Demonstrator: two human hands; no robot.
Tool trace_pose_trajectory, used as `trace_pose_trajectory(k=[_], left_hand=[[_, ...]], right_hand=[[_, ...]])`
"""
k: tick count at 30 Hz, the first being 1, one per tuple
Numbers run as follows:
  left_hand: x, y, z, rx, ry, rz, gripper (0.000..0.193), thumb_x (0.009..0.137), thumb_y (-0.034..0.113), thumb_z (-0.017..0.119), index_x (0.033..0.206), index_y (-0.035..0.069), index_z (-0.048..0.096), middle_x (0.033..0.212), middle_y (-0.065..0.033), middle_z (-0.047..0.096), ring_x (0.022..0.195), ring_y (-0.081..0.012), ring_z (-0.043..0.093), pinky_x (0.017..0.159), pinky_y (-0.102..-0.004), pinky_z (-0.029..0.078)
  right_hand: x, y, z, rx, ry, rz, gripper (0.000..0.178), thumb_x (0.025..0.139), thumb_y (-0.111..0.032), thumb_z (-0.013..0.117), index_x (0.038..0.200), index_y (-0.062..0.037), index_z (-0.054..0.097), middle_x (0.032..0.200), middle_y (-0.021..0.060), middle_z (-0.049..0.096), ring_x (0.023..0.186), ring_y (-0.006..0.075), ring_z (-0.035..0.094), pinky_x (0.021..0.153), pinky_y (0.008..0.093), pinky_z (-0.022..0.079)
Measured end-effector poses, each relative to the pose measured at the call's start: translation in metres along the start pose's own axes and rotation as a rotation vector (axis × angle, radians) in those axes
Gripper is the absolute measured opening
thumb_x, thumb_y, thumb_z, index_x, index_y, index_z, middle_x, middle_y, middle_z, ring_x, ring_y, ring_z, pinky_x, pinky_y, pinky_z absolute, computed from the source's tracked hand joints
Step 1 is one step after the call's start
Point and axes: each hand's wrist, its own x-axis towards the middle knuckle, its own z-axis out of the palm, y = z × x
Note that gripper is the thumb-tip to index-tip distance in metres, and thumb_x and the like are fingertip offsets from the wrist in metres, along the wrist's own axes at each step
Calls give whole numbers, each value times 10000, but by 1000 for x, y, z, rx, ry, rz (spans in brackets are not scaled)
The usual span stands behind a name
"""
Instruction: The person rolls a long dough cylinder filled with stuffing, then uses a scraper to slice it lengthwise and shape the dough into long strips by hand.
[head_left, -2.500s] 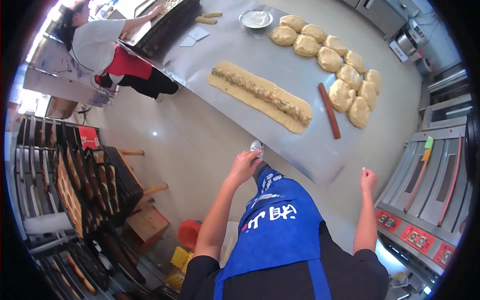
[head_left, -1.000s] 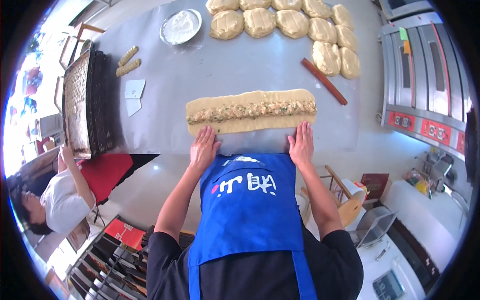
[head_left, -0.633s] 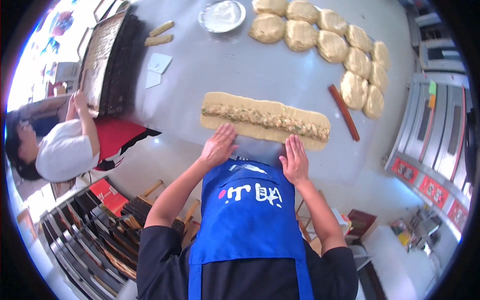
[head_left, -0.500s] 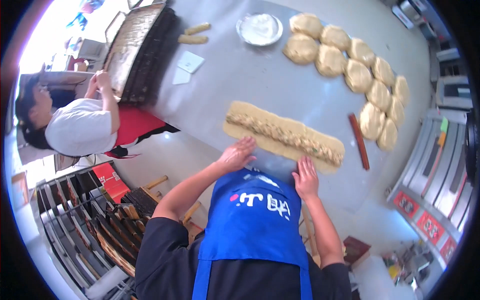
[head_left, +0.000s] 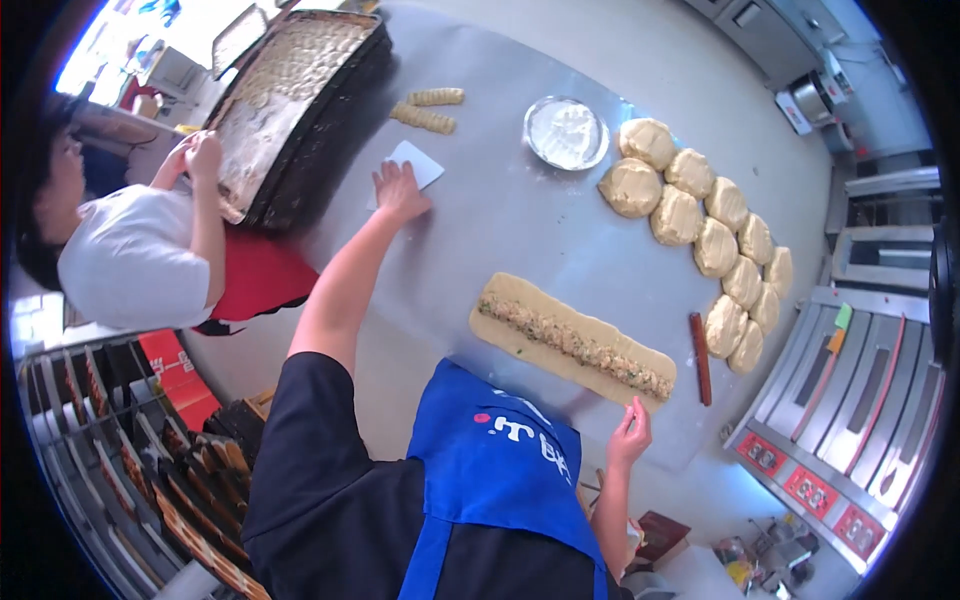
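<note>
white flat piece (head_left: pixel 426 164): partly covered by the left hand (head_left: pixel 400 192). right hand (head_left: pixel 629 437): contact with the dough strip (head_left: pixel 545 340) cannot be confirmed. tray rack (head_left: pixel 112 480): cropped at the lower edge.

A smooth, metal-like sheen is presented by the table (head_left: pixel 440 270), a matt face by the dough sheet (head_left: pixel 601 335), roughness by the filling (head_left: pixel 577 346).

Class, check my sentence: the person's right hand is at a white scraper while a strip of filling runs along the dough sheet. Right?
Not quite: in the head view, the left hand is at the white scraper. The filling does run along the dough sheet.
</note>
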Motion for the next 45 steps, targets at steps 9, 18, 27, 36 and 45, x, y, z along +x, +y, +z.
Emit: trace_pose_trajectory(k=[9, 18, 27, 36, 45], left_hand=[[45, -26, -5, 157, -249, 291, 374, 916, 261, 692, 1187, 8, 647, 1069, -239, 784, 873, -377, 799, 871, -514, 609], [-12, 47, -70, -1553, -39, -348, 311, 1142, 256, 559, 1203, -49, 546, 1031, -183, 762, 841, -304, 818, 862, -389, 626], [-211, 249, -125, -1902, -608, -515, 295, 1157, 243, 615, 1240, -37, 658, 1160, -148, 773, 1061, -236, 790, 987, -370, 635], [-224, 128, -47, -1028, -216, -420, 411, 1021, 278, 806, 1278, -36, 748, 1072, -167, 811, 991, -265, 777, 925, -378, 625], [-212, 122, -51, -806, -529, -147, 1003, 746, 330, 998, 1569, 29, 508, 1451, -263, 597, 1367, -461, 570, 1123, -519, 515]], right_hand=[[-46, -42, -9, 87, 100, 295, 231, 1113, -85, 631, 1246, 65, 747, 1112, 177, 816, 880, 245, 818, 828, 361, 619], [47, -107, 29, 687, -25, 390, 273, 1112, -141, 687, 1317, 35, 730, 1169, 151, 807, 1022, 220, 799, 948, 343, 617], [141, -187, 116, 1341, -551, 647, 340, 1137, -256, 667, 1345, 13, 646, 1226, 93, 751, 1122, 166, 703, 974, 356, 569], [294, -68, 147, 86, -673, -151, 308, 1019, -215, 751, 1263, -34, 699, 1129, 192, 804, 1065, 359, 779, 917, 437, 598], [242, -141, 244, -185, -887, -229, 453, 931, -260, 838, 1323, -61, 729, 1223, 253, 786, 1199, 412, 748, 1014, 491, 583]])
